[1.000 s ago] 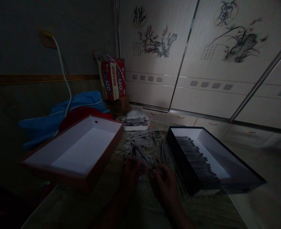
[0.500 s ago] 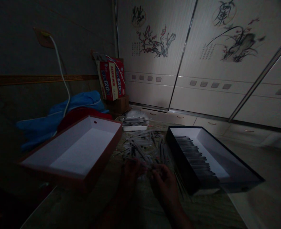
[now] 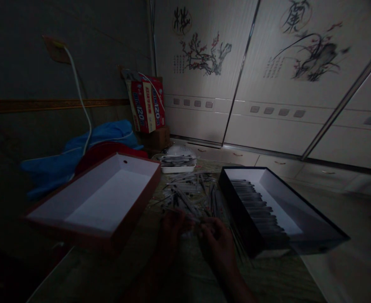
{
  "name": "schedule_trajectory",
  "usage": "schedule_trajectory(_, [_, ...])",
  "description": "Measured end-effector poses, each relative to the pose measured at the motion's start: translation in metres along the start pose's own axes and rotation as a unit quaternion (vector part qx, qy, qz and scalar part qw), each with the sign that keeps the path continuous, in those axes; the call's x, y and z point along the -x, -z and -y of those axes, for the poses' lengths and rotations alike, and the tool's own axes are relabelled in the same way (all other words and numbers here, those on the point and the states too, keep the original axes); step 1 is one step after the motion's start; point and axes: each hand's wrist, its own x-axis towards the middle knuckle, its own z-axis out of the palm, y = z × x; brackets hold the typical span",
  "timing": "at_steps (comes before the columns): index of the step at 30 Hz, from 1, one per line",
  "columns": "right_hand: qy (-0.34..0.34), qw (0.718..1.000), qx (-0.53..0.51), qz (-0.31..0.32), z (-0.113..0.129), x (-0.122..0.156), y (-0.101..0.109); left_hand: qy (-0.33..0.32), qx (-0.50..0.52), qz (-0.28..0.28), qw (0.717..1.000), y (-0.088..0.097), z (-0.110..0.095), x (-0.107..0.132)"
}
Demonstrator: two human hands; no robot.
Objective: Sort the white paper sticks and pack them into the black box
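In the dim light, my left hand (image 3: 172, 227) and my right hand (image 3: 216, 239) are close together over the near side of the table. A thin, pale, see-through pen part (image 3: 190, 217) runs between them, with the fingers of both hands closed on its ends. Just beyond lies a loose pile of clear and dark pen parts (image 3: 185, 198). To the right, a dark box (image 3: 236, 214) contains a row of dark pens (image 3: 255, 204) laid side by side. A reddish box (image 3: 131, 210) with a white inside stands on the left.
A white tray (image 3: 178, 169) heaped with thin pen parts sits at the table's far end. Behind it are red cartons (image 3: 146, 105) and sliding cabinet doors (image 3: 198, 122). Blue cloth (image 3: 109, 134) and a white cable (image 3: 80, 92) are at the left wall.
Almost nothing differs. Both hands stay in place on the thin pen part, with only slight finger movement; the view shifts a little.
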Motion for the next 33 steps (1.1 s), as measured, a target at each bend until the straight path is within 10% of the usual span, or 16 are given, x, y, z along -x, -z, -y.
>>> schedule_trajectory(9, [-0.023, 0.999, -0.037, 0.013, -0.0024, 0.0003, 0.0, -0.023, -0.02, 0.049, 0.998, 0.0053, 0.0053, -0.0006])
schedule_trajectory(33, [0.162, 0.949, 0.262, 0.063, 0.0005, 0.0028, 0.0019, -0.033, -0.087, 0.064, 0.994, 0.0081, 0.0033, -0.0021])
